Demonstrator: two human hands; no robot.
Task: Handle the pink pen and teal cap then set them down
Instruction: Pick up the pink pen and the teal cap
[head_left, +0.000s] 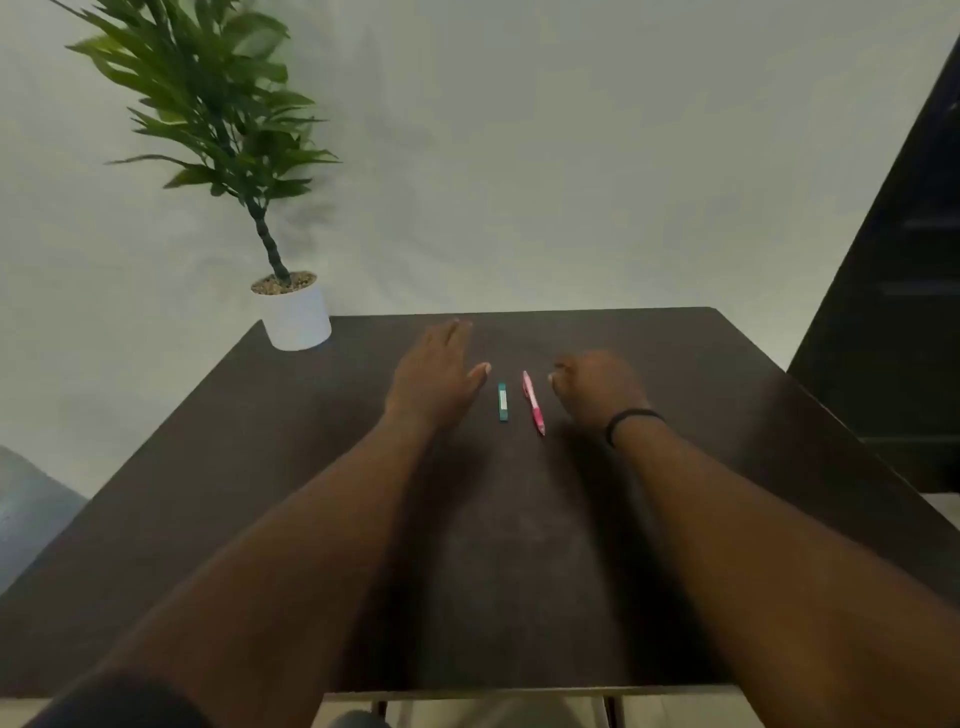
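The pink pen (533, 402) lies flat on the dark wooden table (260, 467), its length running away from me. Just left of it the short teal cap (503, 401) lies parallel, apart from the pen. My left hand (436, 376) rests palm down to the left of the cap, fingers stretched out and thumb pointing toward it, holding nothing. My right hand (597, 387) is to the right of the pen with its fingers curled in and nothing visible inside. A black band circles that wrist. Neither hand touches pen or cap.
A potted plant in a white pot (296, 317) stands at the table's far left corner. A pale wall lies behind. Dark furniture (904, 312) rises on the right. A grey object (26, 509) sits off the left edge.
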